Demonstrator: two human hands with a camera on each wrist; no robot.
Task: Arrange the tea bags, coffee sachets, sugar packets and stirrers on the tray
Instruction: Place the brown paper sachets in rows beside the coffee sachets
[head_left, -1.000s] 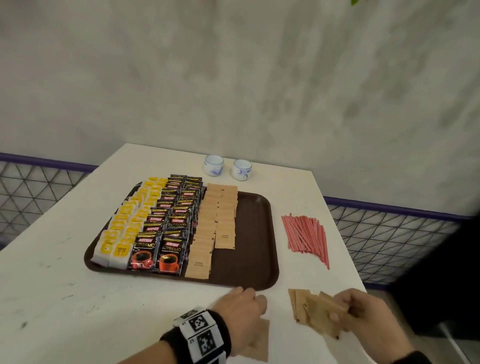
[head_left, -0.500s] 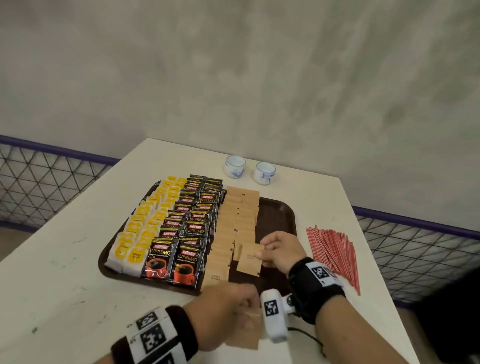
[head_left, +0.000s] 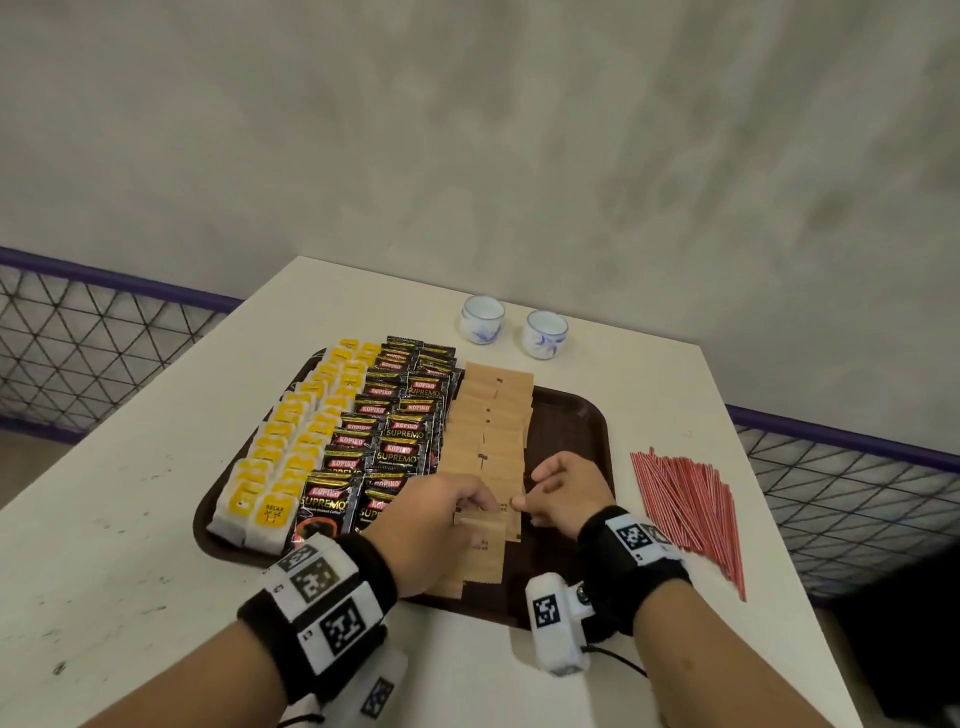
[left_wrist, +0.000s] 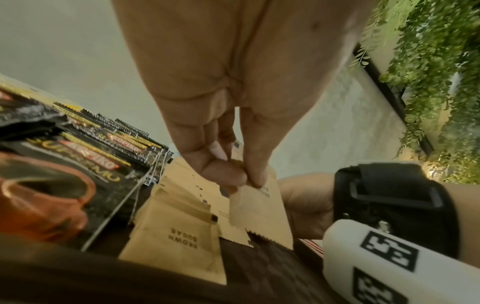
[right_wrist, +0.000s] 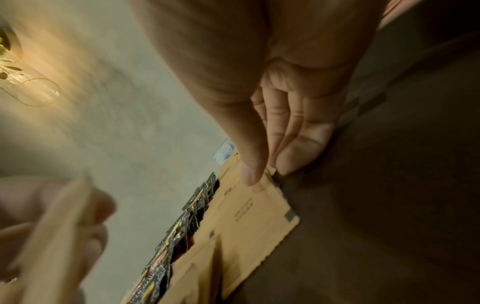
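The left hand (head_left: 431, 525) pinches a tan paper brown-sugar packet (left_wrist: 259, 211) at six o'clock on the dark brown plastic tray (head_left: 582, 426). At three o'clock, the right hand (head_left: 566, 488) pinches the last-laid packet's edge. Best overlap evenly, matching the row toward twelve.

R thumb (right_wrist: 250, 174) + fingers pinching brown sugar packet (right_wrist: 255, 209) over tray (right_wrist: 389, 205)

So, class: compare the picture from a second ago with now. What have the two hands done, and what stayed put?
Both hands came up from the table's near edge onto the tray. The left hand pinches a sugar packet; the right hand pinches one at the sugar row's near end. Stirrers and cups stayed put.
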